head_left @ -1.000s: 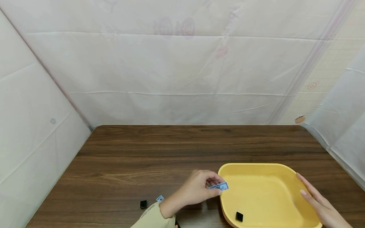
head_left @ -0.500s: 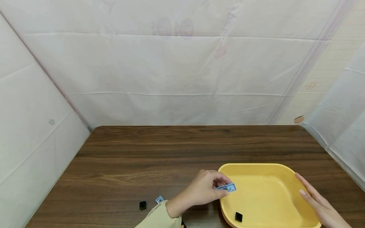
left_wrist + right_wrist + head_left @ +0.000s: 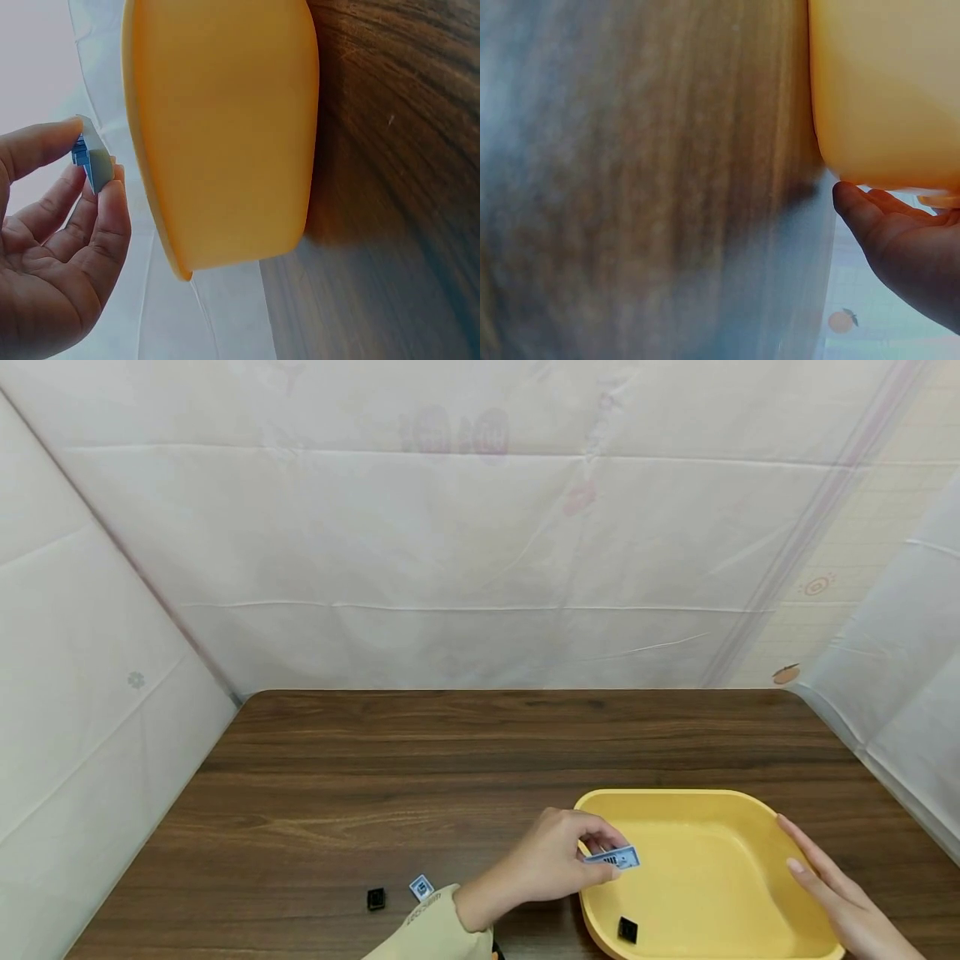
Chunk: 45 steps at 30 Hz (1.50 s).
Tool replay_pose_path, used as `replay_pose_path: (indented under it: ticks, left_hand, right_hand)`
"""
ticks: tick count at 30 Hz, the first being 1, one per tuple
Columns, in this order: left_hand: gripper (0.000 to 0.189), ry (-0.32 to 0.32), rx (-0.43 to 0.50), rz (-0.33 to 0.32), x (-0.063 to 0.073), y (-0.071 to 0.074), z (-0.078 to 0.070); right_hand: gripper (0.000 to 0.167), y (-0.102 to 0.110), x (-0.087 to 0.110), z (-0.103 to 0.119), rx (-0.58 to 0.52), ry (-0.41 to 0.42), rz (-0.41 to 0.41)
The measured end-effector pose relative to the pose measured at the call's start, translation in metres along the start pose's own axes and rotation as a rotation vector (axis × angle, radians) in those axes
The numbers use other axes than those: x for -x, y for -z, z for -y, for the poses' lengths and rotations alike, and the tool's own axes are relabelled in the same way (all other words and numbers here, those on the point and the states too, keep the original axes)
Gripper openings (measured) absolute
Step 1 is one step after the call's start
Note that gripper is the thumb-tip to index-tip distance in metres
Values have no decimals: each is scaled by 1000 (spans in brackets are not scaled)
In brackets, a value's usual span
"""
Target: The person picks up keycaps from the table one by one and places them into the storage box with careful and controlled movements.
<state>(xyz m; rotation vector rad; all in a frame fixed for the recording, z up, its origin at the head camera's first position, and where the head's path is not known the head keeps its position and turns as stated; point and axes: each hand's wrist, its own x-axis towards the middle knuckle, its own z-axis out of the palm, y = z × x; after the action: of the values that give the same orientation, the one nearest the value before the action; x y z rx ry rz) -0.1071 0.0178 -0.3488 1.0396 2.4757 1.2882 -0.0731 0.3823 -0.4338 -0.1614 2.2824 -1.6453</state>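
Note:
My left hand [image 3: 558, 856] pinches a long light-blue rectangular plastic piece [image 3: 617, 857] between thumb and fingertips, above the left side of a yellow basin [image 3: 705, 877]. Dark marks show on the piece's face in the head view; in the left wrist view, its blue ridged side and pale back appear. My right hand [image 3: 847, 897] holds the basin's right side, thumb over the rim and fingers along the outer wall. In the right wrist view, fingertips lie against that wall. A small black square piece [image 3: 627, 930] lies inside the basin near its front left.
Left of the basin, another small black square piece [image 3: 376, 899] and a small blue square piece [image 3: 422, 887] with a pale border lie on the dark wooden table [image 3: 337, 760]. White patterned sheets [image 3: 450, 543] hang behind and beside the table.
My left hand has moved right with the light-blue piece, farther over the basin. More of the blue square piece shows beside the sleeve. The right hand and basin have stayed put.

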Motion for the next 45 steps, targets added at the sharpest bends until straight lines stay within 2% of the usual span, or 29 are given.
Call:
replay_pose_path:
  ticks: [6, 11, 14, 20, 30, 39, 45]
  left_hand:
    - [15, -3, -13, 22, -4, -4, 1]
    - [15, -3, -2, 30, -7, -7, 3]
    - [15, -2, -1, 31, -8, -8, 3]
    - [17, 1, -9, 26, -7, -7, 2]
    - [18, 11, 10, 40, -5, -5, 3]
    - [18, 16, 26, 34, -4, -5, 3]
    - [18, 19, 43, 21, -1, -4, 5]
  right_hand:
    - [53, 2, 2, 1, -91, 10, 53]
    - [53, 2, 2, 1, -117, 45, 75]
    - [53, 2, 2, 1, -114, 39, 71]
    - [52, 0, 1, 2, -26, -8, 22]
    - [53, 3, 1, -1, -34, 24, 30]
    - [53, 7, 4, -2, -227, -13, 117]
    - [53, 7, 4, -2, -200, -5, 111]
